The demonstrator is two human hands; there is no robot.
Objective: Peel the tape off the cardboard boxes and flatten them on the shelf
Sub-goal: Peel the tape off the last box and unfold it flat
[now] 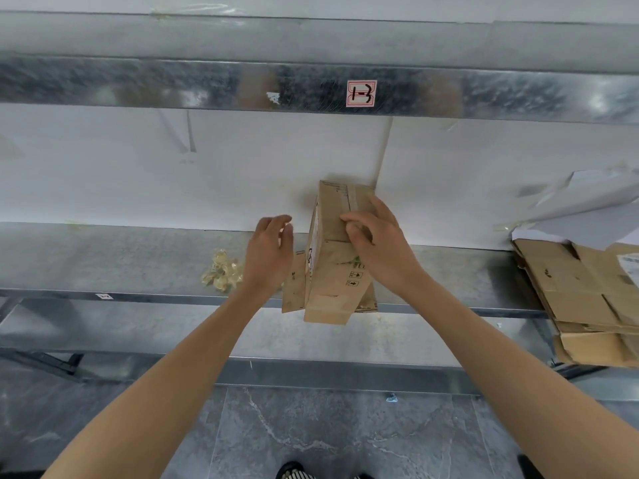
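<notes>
A brown cardboard box [333, 271] stands on end at the middle of the metal shelf [138, 261], its lower flaps hanging open over the front edge. A strip of clear tape [349, 198] runs along its top face. My right hand [375, 242] lies on that top face with the fingers curled and the fingertips pinching at the tape. My left hand [271, 252] hovers just left of the box with relaxed fingers, holding nothing and not touching the box.
A crumpled wad of peeled yellowish tape [223, 271] lies on the shelf left of my left hand. Flattened cardboard boxes [587, 299] are stacked at the shelf's right end, with white paper sheets [587, 209] behind them. Another shelf [242, 84] runs overhead.
</notes>
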